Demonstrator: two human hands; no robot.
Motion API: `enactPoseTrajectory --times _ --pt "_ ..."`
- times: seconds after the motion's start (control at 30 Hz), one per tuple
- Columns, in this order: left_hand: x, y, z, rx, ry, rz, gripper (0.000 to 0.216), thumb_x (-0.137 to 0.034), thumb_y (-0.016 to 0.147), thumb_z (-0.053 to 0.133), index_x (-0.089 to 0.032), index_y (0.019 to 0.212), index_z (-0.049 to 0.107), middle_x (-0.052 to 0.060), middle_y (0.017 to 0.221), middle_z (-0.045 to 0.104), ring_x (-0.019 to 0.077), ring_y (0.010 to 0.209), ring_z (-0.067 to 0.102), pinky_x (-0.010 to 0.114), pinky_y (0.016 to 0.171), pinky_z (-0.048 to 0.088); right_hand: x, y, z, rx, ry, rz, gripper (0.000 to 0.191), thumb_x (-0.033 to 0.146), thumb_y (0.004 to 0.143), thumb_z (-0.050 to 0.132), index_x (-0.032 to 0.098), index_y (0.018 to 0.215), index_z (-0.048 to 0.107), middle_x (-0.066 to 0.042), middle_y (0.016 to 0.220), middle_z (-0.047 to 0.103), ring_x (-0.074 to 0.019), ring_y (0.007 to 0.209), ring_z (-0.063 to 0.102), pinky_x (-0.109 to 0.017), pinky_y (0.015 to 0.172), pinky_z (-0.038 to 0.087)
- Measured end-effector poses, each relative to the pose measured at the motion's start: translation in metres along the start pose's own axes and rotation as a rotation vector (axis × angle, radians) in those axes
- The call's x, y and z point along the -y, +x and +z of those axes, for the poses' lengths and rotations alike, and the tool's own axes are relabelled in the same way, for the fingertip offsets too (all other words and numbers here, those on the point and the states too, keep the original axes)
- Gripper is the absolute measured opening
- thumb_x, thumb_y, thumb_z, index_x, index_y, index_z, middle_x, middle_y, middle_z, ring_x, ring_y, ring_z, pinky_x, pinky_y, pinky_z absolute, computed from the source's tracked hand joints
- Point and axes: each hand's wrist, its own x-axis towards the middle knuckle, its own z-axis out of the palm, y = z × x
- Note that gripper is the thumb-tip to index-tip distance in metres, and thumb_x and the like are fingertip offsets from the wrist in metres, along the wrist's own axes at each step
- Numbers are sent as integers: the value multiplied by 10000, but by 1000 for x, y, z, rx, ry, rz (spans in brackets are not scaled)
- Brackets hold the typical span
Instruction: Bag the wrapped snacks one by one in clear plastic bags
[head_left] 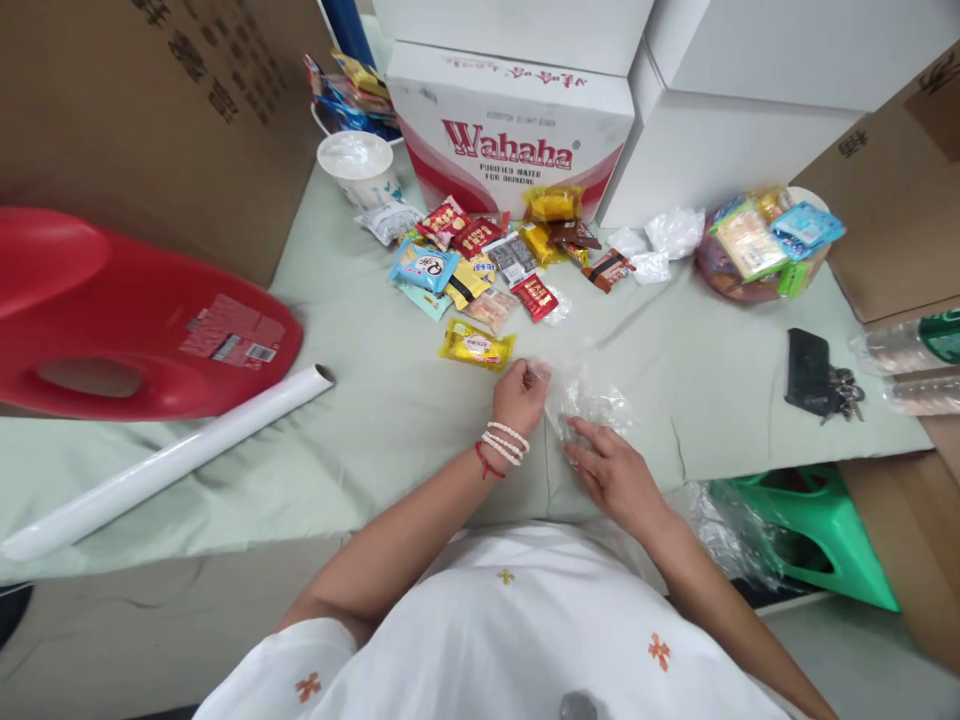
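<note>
A clear plastic bag (596,395) lies crumpled on the pale green cloth in front of me. My left hand (520,393) is closed, pinching the bag's left edge between thumb and fingers. On the bag's near side rests my right hand (611,470), fingers stretched out and touching the film. Just beyond my left hand is a yellow wrapped snack (478,345). Farther back, several small packets form a loose pile, among them a blue packet (424,266), a red packet (535,297) and a brown packet (608,270).
Behind the pile stands a Wahaha water box (517,140). A paper cup (360,165) is at its left, a bowl of snacks (739,270) at its right. A white roll (172,460) and red plastic object (142,320) lie left; keys (846,392) lie right. A green stool (832,530) is below.
</note>
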Motion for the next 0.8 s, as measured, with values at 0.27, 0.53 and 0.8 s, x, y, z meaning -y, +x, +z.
enactPoseTrajectory --times 0.27,0.53,0.8 --pt "-3 5 -12 -75 -269 -123 290 -461 818 663 -171 830 663 -2 735 644 78 540 470 210 489 394 8 -38 -8 107 84 -73 294 253 996 568 285 1238 733 -109 1439 627 -310 1255 617 -515 1022 527" --pt "-6 -16 -24 51 -315 -92 467 -554 773 750 -152 1009 779 67 897 763 112 591 558 226 467 436 1 5 -84 -333 390 234 180 346 1002 590 266 1062 741 -57 980 714 -199 850 669 -318 754 532" --pt "-6 -33 -29 52 -23 121 314 -455 859 629 -180 907 774 39 840 761 188 747 654 283 679 517 35 102 -30 -194 513 184 195 389 915 681 214 970 748 -46 907 614 -175 810 570 -311 775 469"
